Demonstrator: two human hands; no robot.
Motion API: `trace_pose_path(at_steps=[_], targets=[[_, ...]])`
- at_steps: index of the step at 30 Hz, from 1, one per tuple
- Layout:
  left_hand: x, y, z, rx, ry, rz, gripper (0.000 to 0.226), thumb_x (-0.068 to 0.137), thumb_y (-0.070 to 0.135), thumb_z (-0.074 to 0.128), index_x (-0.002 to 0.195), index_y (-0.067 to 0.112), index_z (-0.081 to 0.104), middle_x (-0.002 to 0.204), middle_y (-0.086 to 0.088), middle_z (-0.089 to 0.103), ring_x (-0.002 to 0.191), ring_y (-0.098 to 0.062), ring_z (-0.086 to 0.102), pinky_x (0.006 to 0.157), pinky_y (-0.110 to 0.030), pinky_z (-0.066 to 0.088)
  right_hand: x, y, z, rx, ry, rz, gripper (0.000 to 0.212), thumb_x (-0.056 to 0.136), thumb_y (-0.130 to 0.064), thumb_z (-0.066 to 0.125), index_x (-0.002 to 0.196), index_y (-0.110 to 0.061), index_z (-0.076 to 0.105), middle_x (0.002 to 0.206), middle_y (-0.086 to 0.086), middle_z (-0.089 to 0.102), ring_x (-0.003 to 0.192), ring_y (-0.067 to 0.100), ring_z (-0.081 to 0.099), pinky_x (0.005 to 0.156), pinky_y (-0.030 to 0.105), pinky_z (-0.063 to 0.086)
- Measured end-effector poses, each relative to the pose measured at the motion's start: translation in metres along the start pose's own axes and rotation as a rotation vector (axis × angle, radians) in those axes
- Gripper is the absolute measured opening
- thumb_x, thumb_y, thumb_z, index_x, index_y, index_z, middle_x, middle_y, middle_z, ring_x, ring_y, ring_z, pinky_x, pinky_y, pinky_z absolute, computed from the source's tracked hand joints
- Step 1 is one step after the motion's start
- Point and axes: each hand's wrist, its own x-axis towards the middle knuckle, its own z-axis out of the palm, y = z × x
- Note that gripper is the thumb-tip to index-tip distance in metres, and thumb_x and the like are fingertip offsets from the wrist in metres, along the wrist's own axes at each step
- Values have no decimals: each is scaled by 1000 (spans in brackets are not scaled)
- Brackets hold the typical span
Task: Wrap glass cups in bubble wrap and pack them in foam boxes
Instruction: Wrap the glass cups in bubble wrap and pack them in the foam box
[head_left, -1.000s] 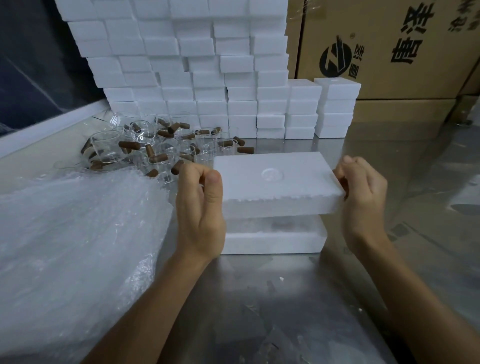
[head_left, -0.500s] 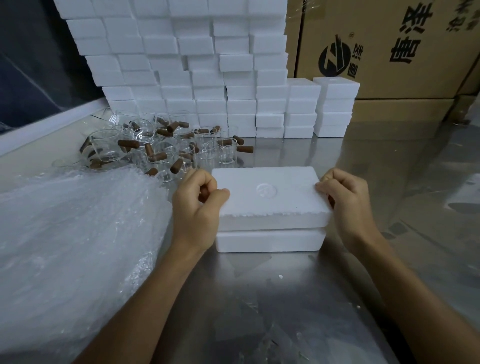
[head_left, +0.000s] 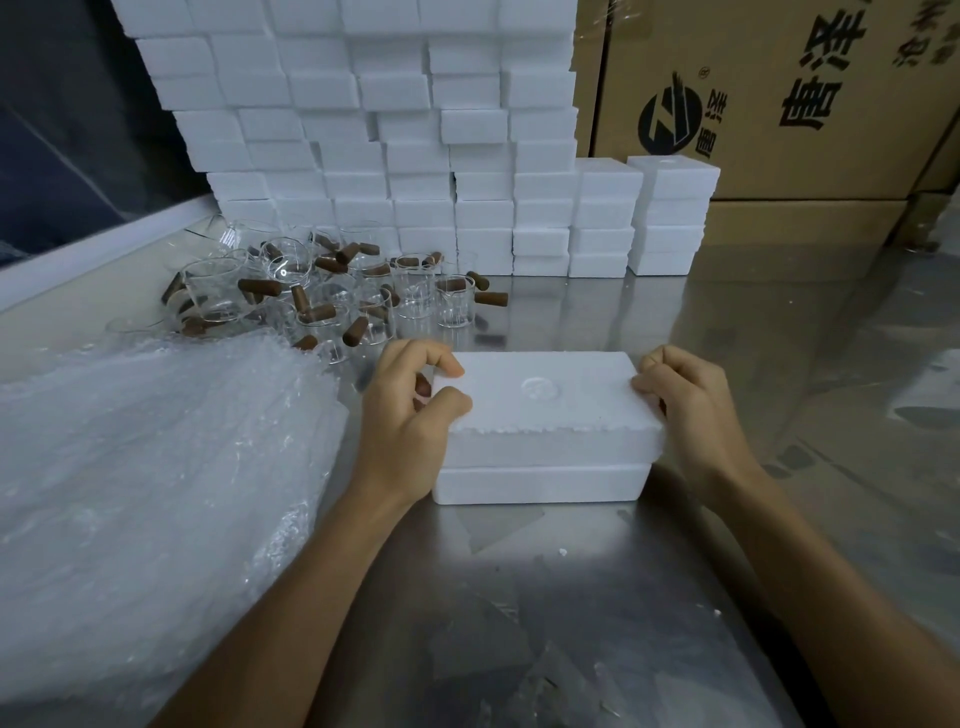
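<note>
A white foam box (head_left: 540, 483) stands on the steel table in front of me, and its foam lid (head_left: 545, 400) sits on top of it, closing it. My left hand (head_left: 410, 415) grips the lid's left end with thumb and curled fingers. My right hand (head_left: 691, 400) grips the lid's right end the same way. What is inside the box is hidden. Behind the box lies a cluster of clear glass cups (head_left: 332, 291) with brown handles. A thick pile of bubble wrap (head_left: 145, 467) covers the table's left side.
A tall wall of stacked foam boxes (head_left: 395, 156) rises at the back, with shorter stacks (head_left: 670, 218) at its right. Printed cardboard cartons (head_left: 779, 104) stand behind them. The steel table (head_left: 519, 623) reaches toward me and to the right.
The lid, held above the box a second ago, has come down onto it. Both hands moved down and toward me with it and still hold its ends.
</note>
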Motion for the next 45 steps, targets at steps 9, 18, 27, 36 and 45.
trace_pose_path(at_steps=[9,18,27,36,45], targets=[[-1,-7,0,59,51,-96,13,78,31,59,90,33,56,105,11,59,99,-11,58,74,-27,44,-6,4,14,-55,108,136,24,75,-35,52,65,-15,42,64,-4,42,66,15,36,63,35,29],[0,-14,1,-18,6,-245,40,84,55,64,121,39,62,120,30,57,121,-6,53,106,-38,47,-10,5,17,-91,227,209,28,90,-36,54,71,-15,58,69,-7,56,67,15,49,65,34,39],[3,-18,-2,-45,100,-306,35,77,62,64,111,58,62,130,15,61,119,-12,58,99,-43,52,-11,2,25,-62,104,211,42,79,-55,59,94,-18,73,92,-7,74,96,18,69,94,48,54],[2,-20,-2,-68,99,-315,50,65,70,67,112,51,64,121,17,63,106,-8,63,94,-42,55,-10,5,23,20,21,234,27,94,-43,63,88,-20,77,86,-8,76,83,12,70,82,40,56],[1,-21,-1,160,80,-214,42,92,53,58,132,39,56,117,31,50,108,4,53,98,-31,50,-10,0,21,-63,42,254,45,73,-56,57,96,-20,72,96,-5,74,94,19,68,92,50,55]])
